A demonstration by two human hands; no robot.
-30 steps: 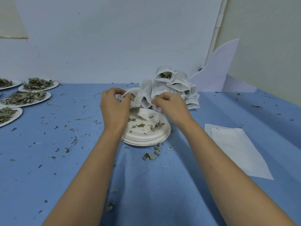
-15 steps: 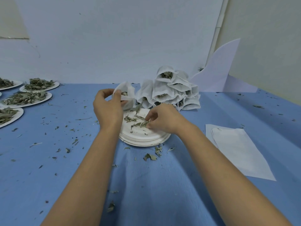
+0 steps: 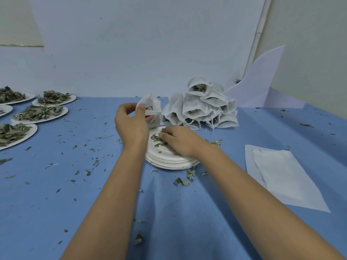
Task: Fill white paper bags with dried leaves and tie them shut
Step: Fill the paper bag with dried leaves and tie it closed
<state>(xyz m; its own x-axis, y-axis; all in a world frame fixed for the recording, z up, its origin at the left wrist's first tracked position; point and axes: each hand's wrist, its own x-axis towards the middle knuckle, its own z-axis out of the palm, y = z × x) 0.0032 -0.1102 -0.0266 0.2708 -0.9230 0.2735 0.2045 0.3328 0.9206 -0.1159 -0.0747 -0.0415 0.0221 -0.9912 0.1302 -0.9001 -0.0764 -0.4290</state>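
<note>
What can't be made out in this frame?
Head view:
- Right hand: fingertips curled under on the plate stack; grip on leaves unclear.
- Held bag: fill level hidden by its wall and the left hand.
- Far-left plates: cut by frame edge.
- Piled bags: ties too small.

The right hand [image 3: 180, 140] lies over the leaves [image 3: 156, 138] on the stack of plates [image 3: 169, 160]. The undersides of its fingers are hidden, so whether they grip any leaves cannot be told. The left hand [image 3: 131, 126] covers the near side of the bag [image 3: 152, 109] it pinches, and also the stack's left rim. Inside the bag only a few leaf edges show. Three side plates [image 3: 28, 136] are cut by the left edge. Both forearms run off the bottom edge. Rear bags in the pile [image 3: 202, 107] sit behind front ones, so no count is possible.
</note>
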